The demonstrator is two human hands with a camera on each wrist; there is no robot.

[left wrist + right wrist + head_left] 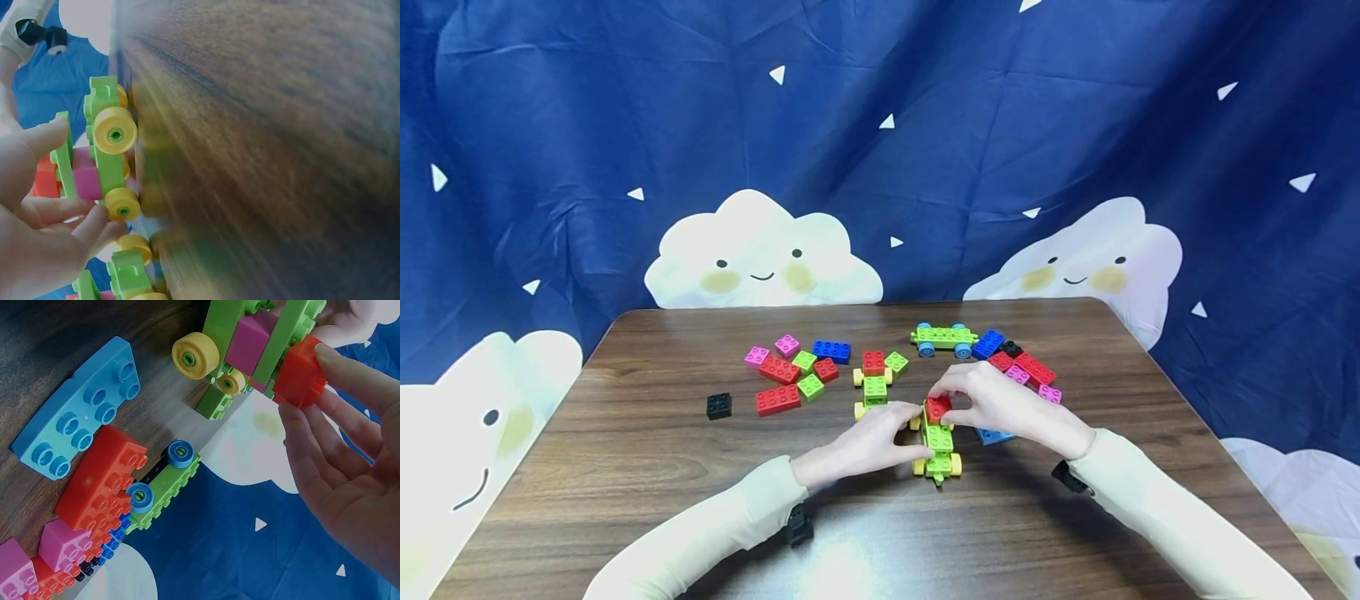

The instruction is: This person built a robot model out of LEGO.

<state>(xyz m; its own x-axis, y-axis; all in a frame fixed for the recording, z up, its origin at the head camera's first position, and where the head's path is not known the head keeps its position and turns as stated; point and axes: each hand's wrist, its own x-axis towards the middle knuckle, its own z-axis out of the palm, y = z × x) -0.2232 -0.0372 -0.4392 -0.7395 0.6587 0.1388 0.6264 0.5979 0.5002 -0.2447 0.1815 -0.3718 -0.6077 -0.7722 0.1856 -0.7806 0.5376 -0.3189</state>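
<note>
A green toy car (938, 437) with yellow wheels stands near the table's middle, between both hands. A pink brick (86, 174) sits between its wheeled base and an upper green brick (284, 347). My left hand (872, 442) holds the car from the left, thumb against the upper green part and fingers at the far end. A red brick (300, 372) is on top at the car's far end. My right hand (996, 400) pinches this red brick between thumb and fingers. Just left and beyond, a similar car (875, 387) carries a red brick (873, 362).
Farther back stands a green wheeled base (943, 337) with blue wheels. Loose red, pink, green and blue bricks lie at the left, with a black brick (718, 406) apart. More bricks and a blue curved piece (81, 409) lie right, partly under my right arm.
</note>
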